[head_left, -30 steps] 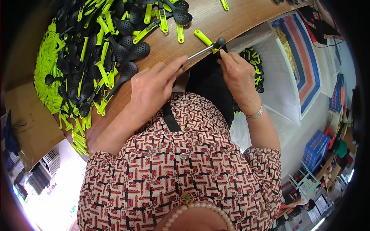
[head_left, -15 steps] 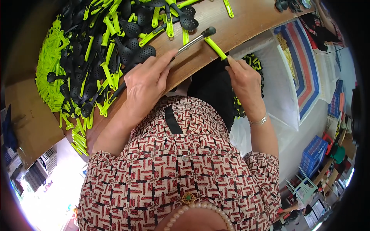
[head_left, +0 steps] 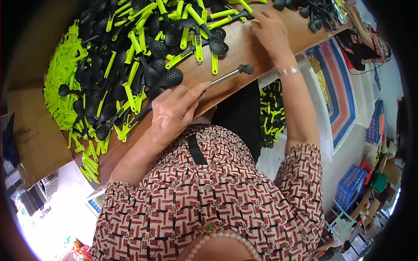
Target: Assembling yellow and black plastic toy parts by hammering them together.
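My left hand (head_left: 172, 108) is wrapped round a hammer (head_left: 226, 77) with a metal shaft and a dark head, held over the table's near edge. My right hand (head_left: 272, 37) reaches to the far part of the table, fingers curled at the end of a bright green handle (head_left: 245, 6); the fingertips are partly hidden. Left of it lies a heap of black slotted spoons (head_left: 157, 48) with green handles, one spoon (head_left: 217, 45) at the heap's right side. A pile of loose green handles (head_left: 65, 82) fills the table's left end.
The wooden table (head_left: 244, 48) slants across the front. Beneath it, a bag (head_left: 272, 115) holds black and green pieces. Farther right are a striped sack (head_left: 337, 82), more black utensils (head_left: 315, 15) and another person's arm (head_left: 361, 30). A cardboard sheet (head_left: 32, 130) stands at left.
My right hand has moved from beside the hammer head, where it held a green-handled piece, to the table's far side. The hammer stays in my left hand. The whole view has shifted slightly.
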Available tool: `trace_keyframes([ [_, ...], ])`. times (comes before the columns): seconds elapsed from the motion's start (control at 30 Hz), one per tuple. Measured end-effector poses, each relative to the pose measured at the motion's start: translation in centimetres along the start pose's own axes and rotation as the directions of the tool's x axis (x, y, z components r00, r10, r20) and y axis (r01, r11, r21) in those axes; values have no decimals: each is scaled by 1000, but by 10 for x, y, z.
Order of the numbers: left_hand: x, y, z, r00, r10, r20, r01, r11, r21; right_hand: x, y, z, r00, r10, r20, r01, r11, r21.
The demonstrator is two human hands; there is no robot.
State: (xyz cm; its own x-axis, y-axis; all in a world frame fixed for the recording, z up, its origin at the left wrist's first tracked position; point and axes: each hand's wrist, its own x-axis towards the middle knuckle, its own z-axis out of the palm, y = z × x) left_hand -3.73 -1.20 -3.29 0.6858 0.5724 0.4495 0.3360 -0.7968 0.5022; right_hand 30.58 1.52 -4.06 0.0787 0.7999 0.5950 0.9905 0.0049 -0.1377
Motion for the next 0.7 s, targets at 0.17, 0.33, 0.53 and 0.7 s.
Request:
trace_keyframes([
  [0.17,0,-1,-4,1000,-10,12,11,1000,-12,47,-51,6,904,-353,240,354,934,40],
  [0.33,1,-4,-4,999,-41,30,43,997,-66,39,-33,27,963,-240,123,246,968,-42],
  [0.53,0,-7,-2,998,-41,48,45,994,-96,32,-8,30,915,-391,-100,385,920,-76],
  [0.7,-3,-10,-3,994,-89,58,94,990,-100,22,-43,-23,930,-358,-80,360,933,11],
])
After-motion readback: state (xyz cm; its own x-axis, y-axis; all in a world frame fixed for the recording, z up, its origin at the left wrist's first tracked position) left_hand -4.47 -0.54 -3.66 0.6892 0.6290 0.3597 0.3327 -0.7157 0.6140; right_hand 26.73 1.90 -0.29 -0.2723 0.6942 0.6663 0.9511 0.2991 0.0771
